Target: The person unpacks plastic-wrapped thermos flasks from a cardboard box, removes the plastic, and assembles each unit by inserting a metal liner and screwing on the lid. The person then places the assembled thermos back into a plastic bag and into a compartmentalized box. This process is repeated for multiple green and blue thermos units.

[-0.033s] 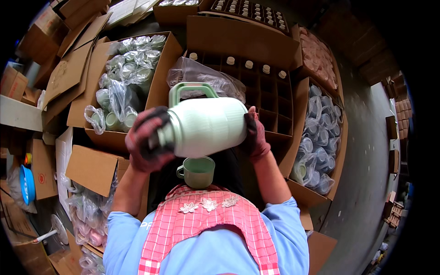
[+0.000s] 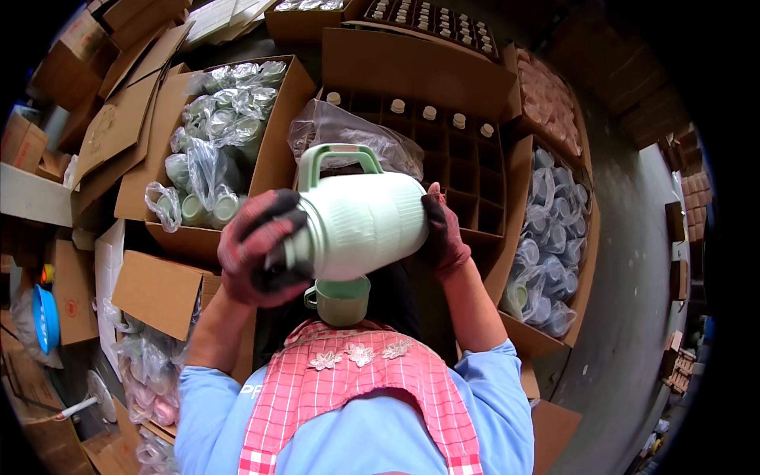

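Observation:
A pale green thermos jug [image 2: 366, 226] lies tilted on its side in front of me, its handle [image 2: 342, 156] pointing away. My left hand [image 2: 265, 249], in a red and black glove, closes round the jug's left end, where ridged rings show. Against the jug's right end presses my right hand [image 2: 443, 233], also gloved, with its thumb side up. Most of its fingers are hidden behind the jug. Below the jug, close to my apron, stands a translucent green mug [image 2: 342, 301], its handle to the left. The jug overlaps the mug's far rim.
Ahead, a divided carton [image 2: 443, 170] holds several white-capped bottles, with a crumpled plastic bag [image 2: 356, 134] over its left part. Bagged green cups [image 2: 226, 119] fill a carton at left; bagged clear and bluish cups [image 2: 550, 237] fill another at right. Flattened cardboard [image 2: 119, 134] leans far left.
The jug has moved slightly toward me and right. My left hand has shifted a little lower round its end. The mug stays where it was.

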Demonstrator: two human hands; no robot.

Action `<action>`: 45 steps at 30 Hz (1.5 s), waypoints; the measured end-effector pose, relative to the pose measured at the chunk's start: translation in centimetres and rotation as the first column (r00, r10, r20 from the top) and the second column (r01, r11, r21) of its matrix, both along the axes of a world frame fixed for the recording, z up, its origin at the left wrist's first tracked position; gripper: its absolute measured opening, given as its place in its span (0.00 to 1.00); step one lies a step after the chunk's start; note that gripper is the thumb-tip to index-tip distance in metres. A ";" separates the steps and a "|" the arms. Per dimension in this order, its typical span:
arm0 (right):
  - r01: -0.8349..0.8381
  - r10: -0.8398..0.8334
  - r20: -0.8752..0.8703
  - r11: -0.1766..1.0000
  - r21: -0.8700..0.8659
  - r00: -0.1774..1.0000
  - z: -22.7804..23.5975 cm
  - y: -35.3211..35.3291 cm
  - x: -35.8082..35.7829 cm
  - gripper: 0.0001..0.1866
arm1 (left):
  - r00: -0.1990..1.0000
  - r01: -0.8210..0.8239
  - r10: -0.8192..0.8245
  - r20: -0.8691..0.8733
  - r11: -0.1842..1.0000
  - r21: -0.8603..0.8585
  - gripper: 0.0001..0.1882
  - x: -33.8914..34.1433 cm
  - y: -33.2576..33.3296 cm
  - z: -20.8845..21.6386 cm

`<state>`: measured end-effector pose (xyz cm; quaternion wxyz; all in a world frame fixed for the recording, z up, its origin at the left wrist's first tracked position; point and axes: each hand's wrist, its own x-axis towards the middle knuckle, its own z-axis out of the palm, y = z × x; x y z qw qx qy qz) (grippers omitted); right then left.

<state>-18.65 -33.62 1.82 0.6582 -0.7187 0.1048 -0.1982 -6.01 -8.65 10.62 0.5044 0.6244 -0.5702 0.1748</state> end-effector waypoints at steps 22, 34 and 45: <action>0.268 0.277 0.333 0.249 -0.931 0.901 9.3 1.8 -3.8 0.15 | -0.299 0.171 -0.336 -0.893 0.902 -0.397 0.08 2.7 1.4 -11.6; 0.018 0.106 -0.279 0.913 0.408 0.954 4.2 -0.2 -3.5 0.11 | 0.969 0.030 -0.052 -0.240 0.995 -0.094 0.22 1.7 0.7 -1.4; 0.001 0.098 -0.235 0.921 0.389 0.967 3.3 -0.6 -4.0 0.11 | 0.816 0.059 -0.140 -0.560 0.985 -0.160 0.22 0.7 1.0 -3.3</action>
